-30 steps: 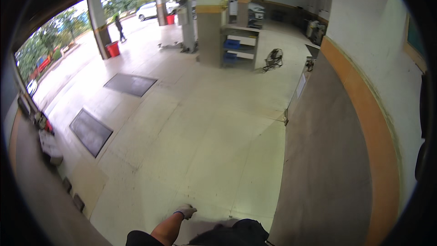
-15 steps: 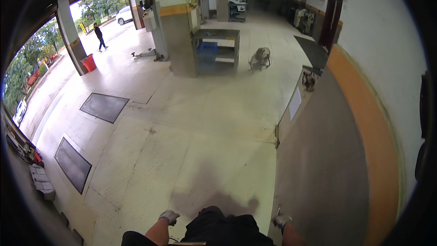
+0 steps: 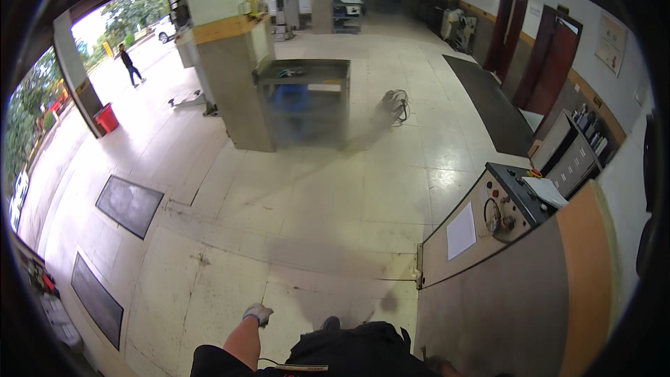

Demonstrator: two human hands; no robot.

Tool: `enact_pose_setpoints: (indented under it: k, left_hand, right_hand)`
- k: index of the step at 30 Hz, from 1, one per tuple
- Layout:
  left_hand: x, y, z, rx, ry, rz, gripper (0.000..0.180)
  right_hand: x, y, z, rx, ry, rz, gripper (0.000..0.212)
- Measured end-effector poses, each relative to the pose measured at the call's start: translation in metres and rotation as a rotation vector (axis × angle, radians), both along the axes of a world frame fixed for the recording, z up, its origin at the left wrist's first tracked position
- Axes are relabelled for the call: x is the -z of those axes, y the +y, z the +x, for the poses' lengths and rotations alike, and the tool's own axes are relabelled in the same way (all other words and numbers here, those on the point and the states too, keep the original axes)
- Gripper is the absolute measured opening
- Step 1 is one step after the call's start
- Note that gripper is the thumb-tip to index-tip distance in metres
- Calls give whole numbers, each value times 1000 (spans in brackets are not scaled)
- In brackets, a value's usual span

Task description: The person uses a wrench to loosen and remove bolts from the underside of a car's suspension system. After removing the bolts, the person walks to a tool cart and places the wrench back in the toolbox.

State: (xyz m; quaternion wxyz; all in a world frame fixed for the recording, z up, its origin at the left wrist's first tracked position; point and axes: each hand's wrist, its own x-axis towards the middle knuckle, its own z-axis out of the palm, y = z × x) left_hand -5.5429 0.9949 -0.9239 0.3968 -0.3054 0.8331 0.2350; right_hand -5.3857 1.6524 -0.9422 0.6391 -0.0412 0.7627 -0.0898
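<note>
Left hand: gloved left hand point(image 3: 257, 313) hangs over the tiled floor point(image 3: 307, 209), loosely curled, holding nothing.
Right hand: out of view.
Right side: machine cabinet point(image 3: 488, 227) by the wall.
Ahead: metal cart point(image 3: 305, 101) beside a pillar point(image 3: 234, 77).
Far: person point(image 3: 129, 65) outside.

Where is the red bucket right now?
In the head view the red bucket stands far left, at the open doorway beside the grey pillar, below a person walking outside.
</note>
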Motion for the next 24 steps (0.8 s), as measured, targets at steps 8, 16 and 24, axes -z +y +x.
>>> enact_pose_setpoints:
  k: [8,16,24]
  left_hand:
    - [-41,159,-410,39,251,219,48]
    - [-48,272,-628,193,-26,211,48]
    - [39,315,-836,-93,-164,68,44]
  right_hand:
    - [7,40,-239,848,-9,197,31]
    - [5,153,-659,431,292,28,28]
    - [-69,268,-1096,1102,656,-105,16]
